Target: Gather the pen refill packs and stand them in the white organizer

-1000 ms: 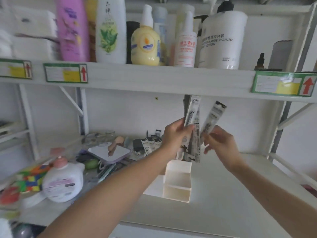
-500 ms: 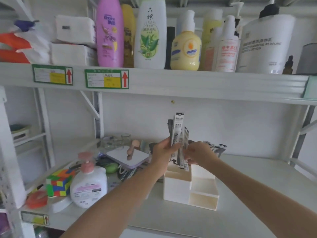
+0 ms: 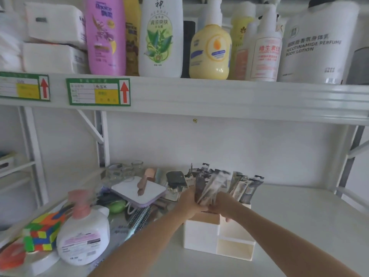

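A white organizer [image 3: 201, 234] with several open compartments stands on the lower shelf. Both my hands meet just above its back left compartment. My left hand [image 3: 188, 201] and my right hand [image 3: 224, 203] are closed together around a bunch of long, grey and black pen refill packs [image 3: 209, 186], which tilt to the right, their lower ends hidden behind my hands. More refill packs [image 3: 245, 188] stand upright in the organizer's back right compartment. Another few packs [image 3: 196, 173] show behind my hands; where they rest is hidden.
Left of the organizer lie a hairbrush [image 3: 139, 216], a white flat case [image 3: 139, 193], a white pump bottle [image 3: 83, 234], a colour cube [image 3: 41, 234] and glass jars [image 3: 127, 168]. The upper shelf [image 3: 219, 96] carries lotion and shampoo bottles close overhead.
Both hands have come down with the bunch of packs from under the upper shelf to the organizer's top. The view has shifted so the organizer sits further right.
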### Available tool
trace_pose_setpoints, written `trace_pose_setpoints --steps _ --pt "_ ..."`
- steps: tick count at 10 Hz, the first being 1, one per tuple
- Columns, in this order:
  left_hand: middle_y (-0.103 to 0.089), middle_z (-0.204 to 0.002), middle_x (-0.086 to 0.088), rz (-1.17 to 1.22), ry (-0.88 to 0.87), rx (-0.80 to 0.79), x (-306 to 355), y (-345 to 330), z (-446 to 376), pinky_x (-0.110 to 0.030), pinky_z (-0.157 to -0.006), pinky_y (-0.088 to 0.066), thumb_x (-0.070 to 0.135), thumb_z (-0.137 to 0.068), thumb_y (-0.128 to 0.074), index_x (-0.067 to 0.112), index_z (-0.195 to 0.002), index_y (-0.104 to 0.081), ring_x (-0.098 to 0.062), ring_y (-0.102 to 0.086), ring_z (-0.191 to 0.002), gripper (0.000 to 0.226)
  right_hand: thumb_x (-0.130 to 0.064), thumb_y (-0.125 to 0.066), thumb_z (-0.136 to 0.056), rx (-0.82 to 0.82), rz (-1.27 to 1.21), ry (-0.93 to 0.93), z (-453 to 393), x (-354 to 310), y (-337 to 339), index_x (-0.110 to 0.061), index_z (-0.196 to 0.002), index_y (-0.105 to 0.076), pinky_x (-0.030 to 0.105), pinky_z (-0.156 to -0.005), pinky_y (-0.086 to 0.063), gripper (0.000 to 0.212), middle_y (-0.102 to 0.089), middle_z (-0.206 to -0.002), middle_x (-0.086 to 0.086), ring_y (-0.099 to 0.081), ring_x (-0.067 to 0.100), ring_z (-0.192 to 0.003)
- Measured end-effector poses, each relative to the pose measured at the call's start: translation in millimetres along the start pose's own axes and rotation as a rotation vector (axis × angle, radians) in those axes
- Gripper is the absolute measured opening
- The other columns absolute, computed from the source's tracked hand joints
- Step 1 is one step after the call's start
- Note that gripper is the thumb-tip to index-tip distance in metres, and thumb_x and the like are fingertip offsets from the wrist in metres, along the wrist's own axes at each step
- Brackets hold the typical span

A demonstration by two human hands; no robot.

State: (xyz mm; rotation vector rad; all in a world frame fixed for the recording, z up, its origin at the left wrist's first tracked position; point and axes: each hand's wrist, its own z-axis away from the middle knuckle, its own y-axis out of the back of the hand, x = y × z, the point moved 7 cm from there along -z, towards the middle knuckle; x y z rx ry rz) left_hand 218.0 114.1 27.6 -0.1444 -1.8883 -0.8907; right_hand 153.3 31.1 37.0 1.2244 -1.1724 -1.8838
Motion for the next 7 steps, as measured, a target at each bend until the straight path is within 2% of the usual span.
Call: trace_pose_setpoints --steps 1,2,3,4,5,6,7 --pt "-0.061 -0.079 0.008 -0.191 -0.104 0.030 7 3 2 -0.006 -0.067 -0.042 0.011 -0.077 -0.072 0.006 -0.100 -0.067 -0.004 -0.056 -0.074 0.024 -0.024 -0.053 -0.089 0.058 0.057 0.069 -4 0 -10 -0.006 -0.121 -0.058 0.012 -0.066 -0.044 0.037 -0.066 -0.103 0.010 -0.058 0.017 -0.094" --pt "-0.063 -0.098 -0.005 -0.446 -0.148 0.097 6 2 7 -0.023 -0.088 -0.047 0.024 -0.084 -0.066 0.009 -0.100 -0.067 -0.017 -0.057 -0.095 0.022 -0.030 -0.063 -0.083 0.032 -0.151 0.064 11 2 -11 -0.017 -0.138 -0.040 0.001 -0.080 -0.044 0.061 -0.049 -0.135 -0.001 -0.047 0.017 -0.127" --pt "-0.067 -0.089 -0.007 -0.348 -0.053 0.068 -1 5 6 -0.029 -0.089 -0.053 0.020 -0.082 -0.068 0.001 -0.098 -0.068 -0.017 -0.063 -0.085 0.024 -0.025 -0.063 -0.084 0.133 -0.173 0.085 20 2 -1 -0.011 -0.124 -0.055 0.003 -0.030 -0.037 0.043 -0.065 -0.082 0.000 -0.072 0.016 -0.076" --pt "-0.070 -0.086 -0.009 -0.384 -0.043 0.046 2 7 2 -0.023 -0.081 -0.051 0.018 -0.080 -0.070 0.000 -0.096 -0.071 -0.018 -0.062 -0.077 0.023 -0.025 -0.066 -0.082 0.226 -0.309 0.061 26 1 3 -0.012 -0.109 -0.059 0.011 -0.026 -0.037 0.031 -0.062 -0.086 0.001 -0.059 0.011 -0.045" --pt "-0.055 -0.063 0.002 -0.472 -0.027 -0.055 1 -2 1 -0.023 -0.076 -0.052 0.021 -0.087 -0.062 0.002 -0.088 -0.069 -0.019 -0.058 -0.070 0.020 -0.022 -0.067 -0.081 0.383 -0.476 -0.013 35 8 13 -0.006 -0.114 -0.051 0.012 -0.030 -0.042 0.040 -0.062 -0.104 0.011 -0.059 0.016 -0.056" --pt "-0.055 -0.070 0.002 -0.477 -0.065 -0.044 1 -6 5 -0.016 -0.067 -0.049 0.013 -0.084 -0.066 0.000 -0.094 -0.066 -0.018 -0.059 -0.073 0.017 -0.013 -0.067 -0.082 0.404 -0.570 -0.078 38 18 14 0.001 -0.113 -0.049 0.019 -0.043 -0.052 0.038 -0.064 -0.108 0.020 -0.060 0.017 -0.059" --pt "-0.067 -0.075 0.002 -0.247 -0.132 0.047 4 7 26 -0.007 -0.055 -0.041 0.019 -0.080 -0.072 0.011 -0.088 -0.072 0.000 -0.057 -0.064 0.012 -0.006 -0.069 -0.080 0.353 -0.635 -0.168 50 26 -7 -0.003 -0.092 -0.044 0.038 -0.055 -0.059 0.028 -0.051 -0.107 0.017 -0.058 0.020 -0.051"
